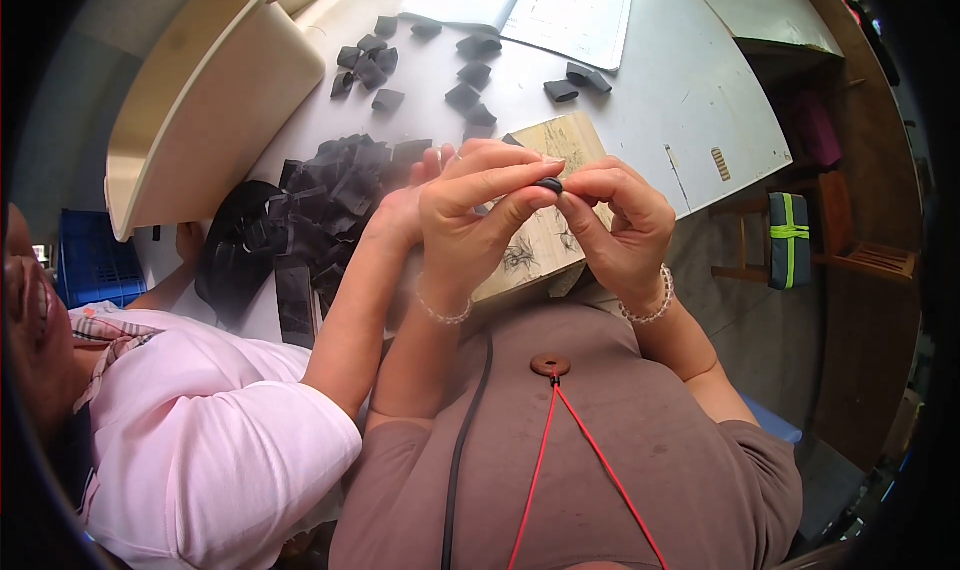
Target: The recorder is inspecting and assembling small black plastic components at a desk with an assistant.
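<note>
A small, rounded black piece [549, 184] is held up between my fingertips, in front of my chest. My left hand [468, 192] pinches it from the left with thumb and forefinger. From the right, the thumb and forefinger of my right hand [622, 210] close on its other end. The fingers hide much of the piece, so its exact kind cannot be made out. Below my hands lies a pale wooden block [570, 142], with dark loose threads [520, 255] on its face. A heap of black fabric pieces [345, 185] is left of my left hand.
At my left sits a co-worker in a pink shirt [215, 410]; their forearm [350, 300] reaches beside my left arm. A cream bin [215, 115] stands at the left. Several folded black loops [372, 65] and an open booklet [570, 15] lie on the white table [670, 100].
</note>
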Motion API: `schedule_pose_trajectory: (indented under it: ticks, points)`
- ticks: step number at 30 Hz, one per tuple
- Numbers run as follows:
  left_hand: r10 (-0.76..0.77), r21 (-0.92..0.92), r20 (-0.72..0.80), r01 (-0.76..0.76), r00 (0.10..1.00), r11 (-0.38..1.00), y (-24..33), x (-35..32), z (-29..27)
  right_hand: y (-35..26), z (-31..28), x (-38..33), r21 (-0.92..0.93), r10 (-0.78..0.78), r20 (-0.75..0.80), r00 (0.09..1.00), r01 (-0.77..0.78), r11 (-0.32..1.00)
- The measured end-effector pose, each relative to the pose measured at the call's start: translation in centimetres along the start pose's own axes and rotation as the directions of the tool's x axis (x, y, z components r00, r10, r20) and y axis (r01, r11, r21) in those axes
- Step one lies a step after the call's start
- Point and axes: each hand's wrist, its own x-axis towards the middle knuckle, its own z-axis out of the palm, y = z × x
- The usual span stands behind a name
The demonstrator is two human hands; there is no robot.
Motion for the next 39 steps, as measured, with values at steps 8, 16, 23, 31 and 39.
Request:
schedule_pose_trajectory:
  ticks: [8, 16, 23, 31, 39]
  points:
    - [0.061, -0.052, -0.041, -0.063, 0.997, 0.997, -1.4, -0.7, 0.4, 0.0, 0.0, 0.3, -0.025, -0.03, 0.013, 0.999, 0.03, 0.999]
    - [0.032, -0.067, -0.022, -0.034, 0.999, 0.997, 0.1, 0.4, 0.4, 0.2, 0.1, 0.2, -0.026, -0.019, 0.021, 1.0, 0.019, 0.999]
    - [0.075, 0.075, 0.077, -0.081, 0.994, 0.994, 0.1, 0.8, -0.3, 0.3, -0.1, 0.2, -0.038, -0.03, 0.032, 0.999, 0.032, 0.999]
    - [0.059, 0.256, 0.114, -0.087, 0.992, 0.963, 2.6, 2.2, -0.2, 0.4, -0.2, 0.3, -0.097, -0.038, 0.032, 0.999, 0.041, 0.994]
    - [0.017, 0.332, 0.134, -0.061, 0.991, 0.941, 3.3, 1.9, -0.4, -0.3, -0.2, 0.5, -0.121, -0.025, 0.048, 0.999, 0.031, 0.992]
